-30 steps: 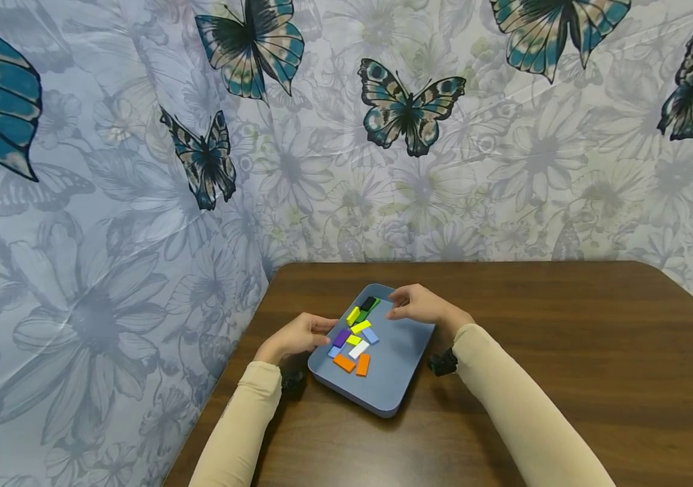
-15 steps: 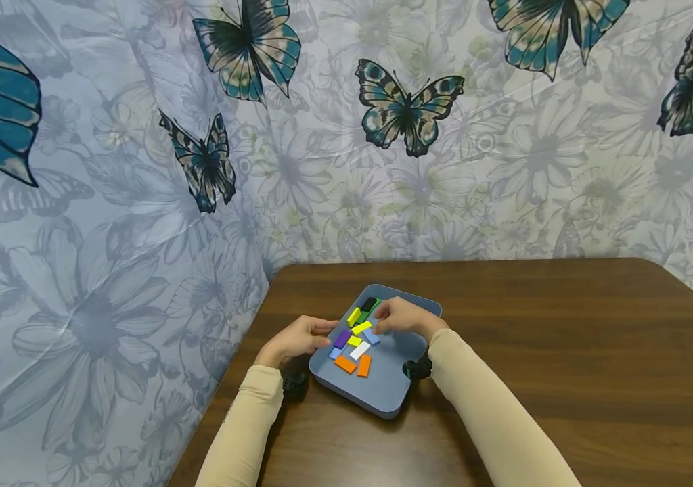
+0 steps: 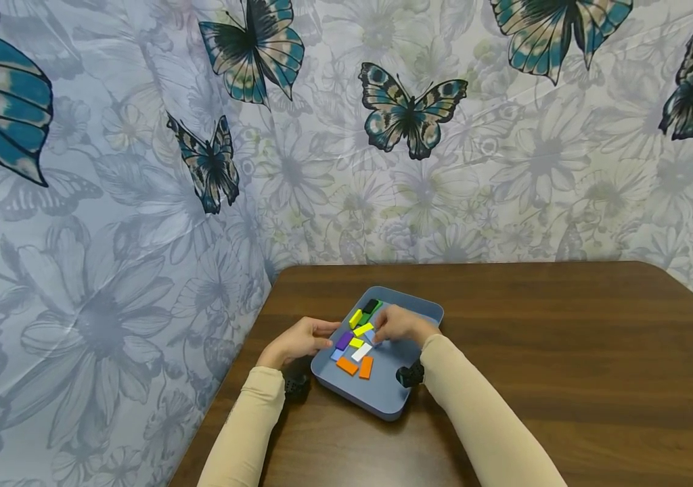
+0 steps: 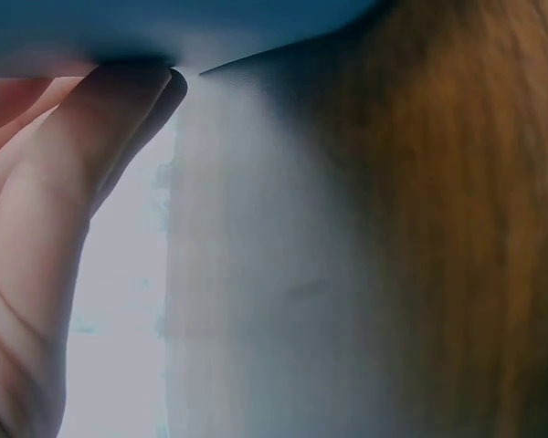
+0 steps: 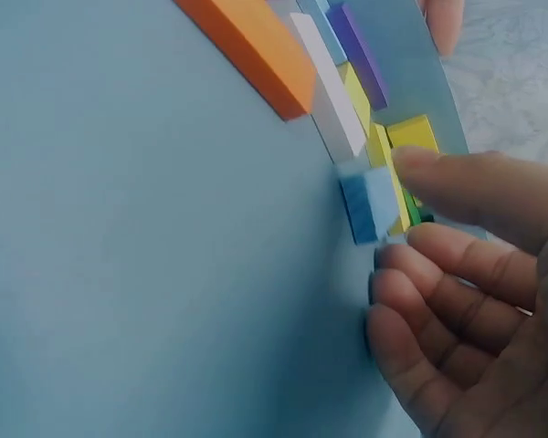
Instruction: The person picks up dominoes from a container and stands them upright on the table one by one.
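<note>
A blue-grey tray [image 3: 377, 399] holds several small coloured blocks. In the head view my left hand [image 3: 298, 341] touches the tray's left rim with fairly straight fingers. Seen from the left wrist, the thumb [image 4: 119, 119] meets the tray's wall. My right hand [image 3: 400, 323] reaches over the tray, thumb and fingertips at a light blue block [image 5: 370, 205] and seeming to pinch it; the exact contact is partly hidden. Close by lie a yellow block [image 3: 363, 329], a white block [image 3: 361, 352] and a purple block [image 3: 344, 340].
Two orange blocks, one a slanted orange block [image 3: 347, 366], lie nearer the tray's front. A black block [image 3: 370, 306] and a green block [image 3: 366, 318] are at its far left. The wooden table [image 3: 535, 352] meets a butterfly-patterned backdrop [image 3: 505, 203].
My right hand has moved from the tray's far right side leftward and down to the light blue block. The left hand keeps its place at the rim.
</note>
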`<move>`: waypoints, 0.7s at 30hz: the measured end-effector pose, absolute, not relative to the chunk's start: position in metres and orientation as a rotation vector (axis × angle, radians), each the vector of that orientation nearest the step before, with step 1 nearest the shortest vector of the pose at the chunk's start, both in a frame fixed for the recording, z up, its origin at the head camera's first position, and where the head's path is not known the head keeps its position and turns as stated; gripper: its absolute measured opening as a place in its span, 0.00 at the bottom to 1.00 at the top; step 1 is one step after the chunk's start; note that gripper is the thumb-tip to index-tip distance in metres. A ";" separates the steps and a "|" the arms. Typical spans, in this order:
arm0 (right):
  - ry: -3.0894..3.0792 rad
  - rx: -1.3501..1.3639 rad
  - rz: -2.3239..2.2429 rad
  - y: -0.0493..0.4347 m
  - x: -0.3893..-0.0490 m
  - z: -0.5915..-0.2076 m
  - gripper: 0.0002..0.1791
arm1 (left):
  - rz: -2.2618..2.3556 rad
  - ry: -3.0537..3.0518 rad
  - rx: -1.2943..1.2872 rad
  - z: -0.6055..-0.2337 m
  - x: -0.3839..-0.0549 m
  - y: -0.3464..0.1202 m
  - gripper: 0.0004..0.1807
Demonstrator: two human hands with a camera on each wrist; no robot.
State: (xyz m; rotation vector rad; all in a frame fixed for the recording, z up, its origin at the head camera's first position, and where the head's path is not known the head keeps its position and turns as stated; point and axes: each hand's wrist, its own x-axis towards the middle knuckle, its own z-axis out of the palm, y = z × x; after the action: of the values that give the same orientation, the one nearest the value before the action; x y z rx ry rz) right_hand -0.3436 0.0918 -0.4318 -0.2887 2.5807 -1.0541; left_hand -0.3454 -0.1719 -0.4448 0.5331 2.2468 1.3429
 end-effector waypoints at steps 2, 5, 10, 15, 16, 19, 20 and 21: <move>2.588 -0.278 -1.055 0.091 -0.343 -0.435 0.13 | 1.340 2.250 0.521 -0.445 -0.346 -0.171 0.27; 2.605 -0.253 -1.044 0.089 -0.343 -0.438 0.12 | 1.340 2.251 0.504 -0.445 -0.346 -0.171 0.27; 2.623 -0.217 -1.020 0.087 -0.340 -0.439 0.10 | 1.334 2.260 0.486 -0.446 -0.346 -0.170 0.27; 2.643 -0.208 -0.979 0.087 -0.337 -0.440 0.10 | 1.348 2.245 0.497 -0.448 -0.346 -0.171 0.27; 2.644 -0.203 -0.976 0.087 -0.337 -0.440 0.10 | 1.352 2.241 0.503 -0.448 -0.346 -0.172 0.27; 2.652 -0.189 -0.964 0.087 -0.336 -0.440 0.09 | 1.362 2.227 0.515 -0.449 -0.346 -0.172 0.27; 2.655 -0.189 -0.957 0.087 -0.336 -0.440 0.09 | 1.363 2.225 0.518 -0.449 -0.346 -0.172 0.27; 2.656 -0.184 -0.952 0.087 -0.336 -0.440 0.09 | 1.364 2.224 0.516 -0.449 -0.346 -0.172 0.27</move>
State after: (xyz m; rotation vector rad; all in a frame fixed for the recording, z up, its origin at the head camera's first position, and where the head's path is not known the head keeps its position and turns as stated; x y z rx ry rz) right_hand -0.3363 0.0874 -0.4397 -0.1843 2.6560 -0.9518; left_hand -0.3460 -0.1723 -0.4490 0.5157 2.2240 1.3635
